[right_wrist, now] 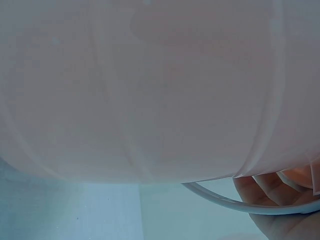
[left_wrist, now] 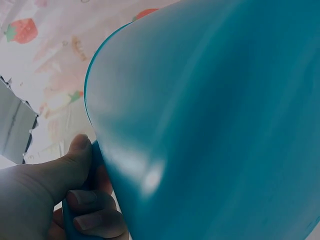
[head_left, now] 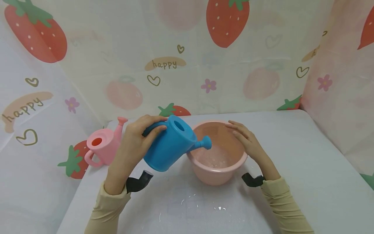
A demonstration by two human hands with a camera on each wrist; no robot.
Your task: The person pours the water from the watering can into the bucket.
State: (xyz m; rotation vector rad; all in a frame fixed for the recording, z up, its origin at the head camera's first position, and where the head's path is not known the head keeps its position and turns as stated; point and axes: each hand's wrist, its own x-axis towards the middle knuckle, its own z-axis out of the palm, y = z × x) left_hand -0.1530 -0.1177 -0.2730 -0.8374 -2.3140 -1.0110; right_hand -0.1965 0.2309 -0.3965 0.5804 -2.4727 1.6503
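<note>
My left hand (head_left: 138,138) grips the handle of a blue watering can (head_left: 172,144), raised above the table and tilted to the right. In the left wrist view the can's body (left_wrist: 200,120) fills most of the picture, with thumb and fingers (left_wrist: 97,220) around its handle. The spout's rose is over the left side of a pink plastic basin (head_left: 214,177). A little clear water appears in the basin's bottom. My right hand (head_left: 248,141) holds the basin at its right rim, fingers over the edge; the thumb is hidden. The basin's wall (right_wrist: 165,100) blocks much of the right wrist view.
A pink watering can (head_left: 106,146) stands at the table's left, partly behind my left forearm. Small wet-looking glints lie on the white tabletop (head_left: 187,208) in front of the basin. Strawberry-printed sheeting (head_left: 181,87) encloses the back and sides. A black wrist mount (head_left: 140,182) projects from each sleeve.
</note>
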